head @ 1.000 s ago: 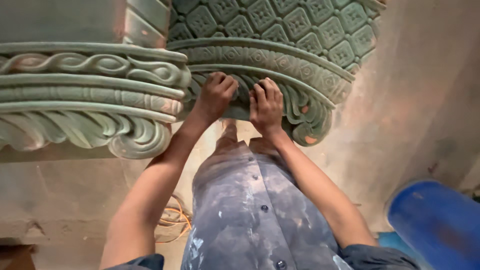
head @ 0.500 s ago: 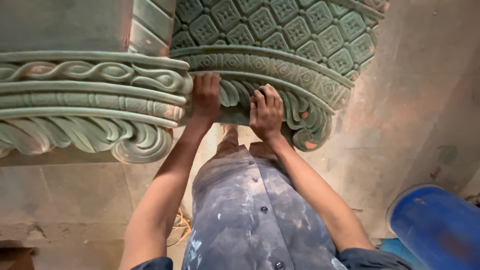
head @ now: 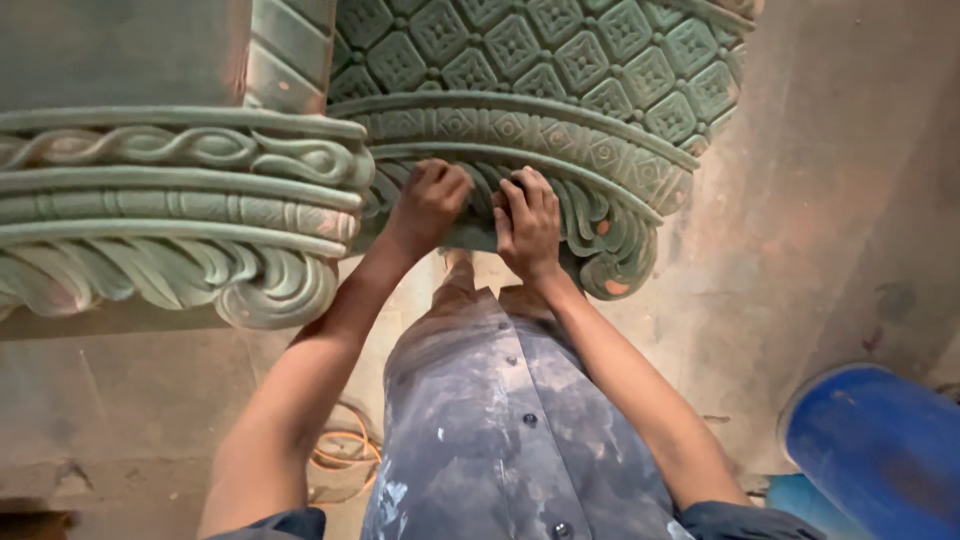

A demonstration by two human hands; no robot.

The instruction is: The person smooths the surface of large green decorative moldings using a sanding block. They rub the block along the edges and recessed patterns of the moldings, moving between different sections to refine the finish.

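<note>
Here, both hands press curled fingers onto the green carved round moulding with leaf scrolls (head: 560,170). The left hand (head: 430,200), earlier higher on its rim, now sits beside the right hand (head: 528,218) on the lower leaf band, so work concentrates there. Left of it stands a matching green moulded block (head: 170,210); lower right, a blue drum (head: 880,450).

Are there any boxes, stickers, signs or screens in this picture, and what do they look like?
None in view: no package, label, sign or screen.
Blue drum: lower right, round, plain blue, no label visible.
Both hands, left hand and right hand, press on the carved green molding.
</note>
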